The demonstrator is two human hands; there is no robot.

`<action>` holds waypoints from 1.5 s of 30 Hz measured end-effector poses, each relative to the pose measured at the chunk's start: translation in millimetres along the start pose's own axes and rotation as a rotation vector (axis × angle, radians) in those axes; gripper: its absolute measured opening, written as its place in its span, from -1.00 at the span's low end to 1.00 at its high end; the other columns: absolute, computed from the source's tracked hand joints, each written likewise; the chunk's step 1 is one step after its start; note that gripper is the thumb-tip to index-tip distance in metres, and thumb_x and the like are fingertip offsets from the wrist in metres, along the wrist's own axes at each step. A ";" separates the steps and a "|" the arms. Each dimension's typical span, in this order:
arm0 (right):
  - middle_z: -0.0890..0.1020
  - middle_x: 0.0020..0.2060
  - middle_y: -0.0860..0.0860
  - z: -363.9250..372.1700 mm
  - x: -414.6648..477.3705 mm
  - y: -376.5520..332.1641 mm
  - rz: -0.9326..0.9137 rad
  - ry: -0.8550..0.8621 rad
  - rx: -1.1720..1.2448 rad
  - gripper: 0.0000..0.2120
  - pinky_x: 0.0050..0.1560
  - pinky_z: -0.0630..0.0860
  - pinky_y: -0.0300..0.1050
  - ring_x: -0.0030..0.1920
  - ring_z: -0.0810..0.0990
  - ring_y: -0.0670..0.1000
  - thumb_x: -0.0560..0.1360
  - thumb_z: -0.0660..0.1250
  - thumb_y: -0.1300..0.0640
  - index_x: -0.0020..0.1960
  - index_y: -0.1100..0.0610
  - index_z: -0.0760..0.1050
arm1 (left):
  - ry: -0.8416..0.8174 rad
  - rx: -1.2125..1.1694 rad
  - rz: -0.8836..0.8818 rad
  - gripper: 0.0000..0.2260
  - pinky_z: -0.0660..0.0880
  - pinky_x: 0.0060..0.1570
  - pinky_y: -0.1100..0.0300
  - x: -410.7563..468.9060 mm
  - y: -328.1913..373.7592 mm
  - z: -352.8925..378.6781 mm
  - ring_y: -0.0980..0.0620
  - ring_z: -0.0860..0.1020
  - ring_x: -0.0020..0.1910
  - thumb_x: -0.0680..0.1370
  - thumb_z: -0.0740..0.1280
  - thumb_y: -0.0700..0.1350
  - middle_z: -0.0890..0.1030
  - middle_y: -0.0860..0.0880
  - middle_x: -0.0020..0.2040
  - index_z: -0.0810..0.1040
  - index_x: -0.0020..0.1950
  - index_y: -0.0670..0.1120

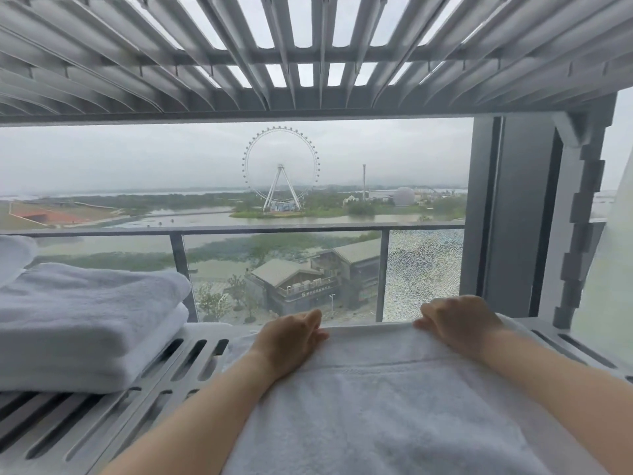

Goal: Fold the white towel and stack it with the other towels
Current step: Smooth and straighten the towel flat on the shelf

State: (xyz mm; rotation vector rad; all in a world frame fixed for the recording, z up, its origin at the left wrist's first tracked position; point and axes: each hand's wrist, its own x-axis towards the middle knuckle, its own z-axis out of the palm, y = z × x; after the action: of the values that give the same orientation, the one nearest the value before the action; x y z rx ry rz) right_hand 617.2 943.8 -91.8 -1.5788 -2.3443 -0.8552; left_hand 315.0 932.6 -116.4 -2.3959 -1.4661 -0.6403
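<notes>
A white towel (380, 409) lies spread flat on a grey slatted shelf (171, 365), reaching from the bottom edge of the view to the shelf's far side. My left hand (291, 341) pinches the towel's far edge on the left. My right hand (459, 323) grips the same edge on the right, fingers curled over the hem. A stack of folded white towels (85, 320) sits on the shelf to the left, apart from the spread towel.
Another slatted shelf (308, 53) hangs close overhead. A grey upright post (579, 217) stands at the right. Behind the shelf is a window onto a balcony railing (239, 231). Part of another white bundle (13, 255) shows at the far left.
</notes>
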 end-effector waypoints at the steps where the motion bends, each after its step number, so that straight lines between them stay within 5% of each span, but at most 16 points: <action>1: 0.60 -0.06 -0.05 6.1 -1.0 -0.2 0.001 0.023 0.009 -0.63 -0.07 0.41 -0.11 -0.05 0.59 0.03 0.58 0.00 -0.17 -0.02 0.06 0.44 | 0.040 0.026 0.003 -0.76 0.32 -0.32 0.15 -0.8 -1.0 1.7 -0.12 0.56 -0.22 0.58 0.15 0.12 0.58 -0.05 -0.17 0.24 -0.13 -0.01; 5: 0.61 -0.14 -0.05 24.5 -11.5 -1.6 0.075 0.110 0.189 -0.69 -0.01 0.45 -0.07 -0.12 0.60 0.03 0.57 0.06 -0.13 -0.07 0.06 0.45 | 0.037 0.068 -0.045 -0.77 0.32 -0.33 0.17 0.2 -4.6 6.3 -0.03 0.51 -0.29 0.56 0.19 0.12 0.59 0.00 -0.18 0.22 -0.14 0.03; 10: 0.57 -0.10 -0.10 22.1 -8.9 3.1 0.056 0.004 0.113 -0.58 0.05 0.33 -0.07 -0.04 0.54 -0.03 0.53 0.01 -0.28 -0.08 -0.02 0.49 | -0.123 0.076 -0.077 -0.80 0.40 -0.29 0.14 6.6 -0.2 3.2 -0.09 0.55 -0.23 0.59 0.16 0.07 0.62 -0.10 -0.12 0.32 0.03 -0.06; 12: 0.50 -0.24 -0.11 21.9 -12.1 5.2 0.021 -0.013 0.160 -0.55 -0.03 0.30 -0.09 -0.15 0.50 -0.03 0.47 -0.01 -0.37 -0.29 -0.04 0.37 | -0.149 0.095 -0.052 -0.74 0.42 -0.20 0.12 6.3 0.9 -0.2 -0.13 0.59 -0.10 0.59 0.15 0.07 0.62 -0.12 -0.05 0.38 0.13 -0.08; 15: 0.33 -0.47 -0.14 17.7 -14.0 14.2 -0.057 -0.002 0.205 -0.48 -0.22 0.27 -0.13 -0.34 0.41 -0.02 0.41 0.00 -0.42 -0.43 0.00 0.13 | -0.165 0.172 0.021 -0.66 0.42 -0.12 0.15 8.1 -1.7 -7.5 -0.11 0.56 -0.04 0.60 0.12 0.10 0.57 -0.11 -0.04 0.50 0.01 -0.15; 20: 0.53 -0.30 -0.07 20.8 -4.2 33.1 -0.118 -0.074 0.212 -0.60 -0.18 0.40 -0.08 -0.21 0.54 0.04 0.51 0.01 -0.32 -0.25 -0.01 0.24 | -0.248 0.306 0.087 -0.62 0.43 -0.08 0.12 18.5 -3.3 -9.4 -0.09 0.55 -0.01 0.63 0.02 0.07 0.56 -0.12 -0.02 0.49 0.00 -0.18; 24: 0.65 -0.24 -0.03 32.8 -13.7 32.5 -0.040 0.085 0.293 -0.67 -0.12 0.38 -0.11 -0.20 0.59 0.06 0.54 0.09 -0.20 -0.22 0.02 0.35 | -0.146 0.401 0.035 -0.65 0.50 -0.09 0.05 11.9 0.6 -5.3 -0.13 0.59 -0.03 0.64 -0.02 0.08 0.61 -0.12 -0.02 0.43 0.07 -0.12; 29: 0.50 -0.46 -0.09 32.1 -17.9 41.6 0.011 0.059 0.283 -0.54 -0.05 0.35 -0.10 -0.37 0.50 -0.01 0.41 -0.03 -0.36 -0.31 0.01 0.31 | -0.004 0.432 0.062 -0.69 0.52 -0.19 0.07 1.4 -0.6 -5.0 -0.11 0.64 -0.14 0.64 -0.02 0.07 0.65 -0.07 -0.12 0.41 0.07 -0.09; 32: 0.45 -0.43 -0.13 39.3 -24.6 52.0 -0.009 -0.046 0.315 -0.50 -0.12 0.35 -0.11 -0.35 0.46 -0.09 0.42 -0.03 -0.42 -0.33 0.00 0.27 | -0.014 0.401 0.070 -0.72 0.53 -0.19 0.04 -1.6 -5.9 -5.6 -0.13 0.64 -0.17 0.64 0.00 0.07 0.65 -0.09 -0.16 0.39 0.07 -0.07; 39: 0.39 -0.30 -0.09 38.6 -19.8 63.7 -0.108 -0.133 0.236 -0.85 -0.23 0.29 -0.12 -0.22 0.43 -0.01 0.48 0.00 -0.05 -0.21 0.00 0.19 | -0.175 0.435 0.081 -0.59 0.44 -0.19 0.12 16.0 -12.9 -8.0 -0.09 0.62 -0.14 0.60 0.00 0.18 0.63 -0.06 -0.13 0.49 -0.09 -0.06; 45: 0.45 -0.27 -0.12 44.7 -21.5 61.8 0.011 -0.079 0.313 -0.88 -0.13 0.27 -0.09 -0.22 0.44 -0.03 0.51 0.11 -0.02 -0.09 0.01 0.34 | -0.262 0.008 0.024 -0.71 0.49 -0.02 0.07 29.8 18.3 5.0 0.00 0.52 -0.03 0.59 0.08 0.15 0.53 0.01 0.03 0.46 0.08 0.00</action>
State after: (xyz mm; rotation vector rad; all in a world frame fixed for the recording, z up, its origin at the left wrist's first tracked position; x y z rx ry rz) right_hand 688.5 968.2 -116.1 -1.5151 -2.3775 -0.4033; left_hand 344.2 949.5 -105.9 -2.5640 -1.5304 -0.3232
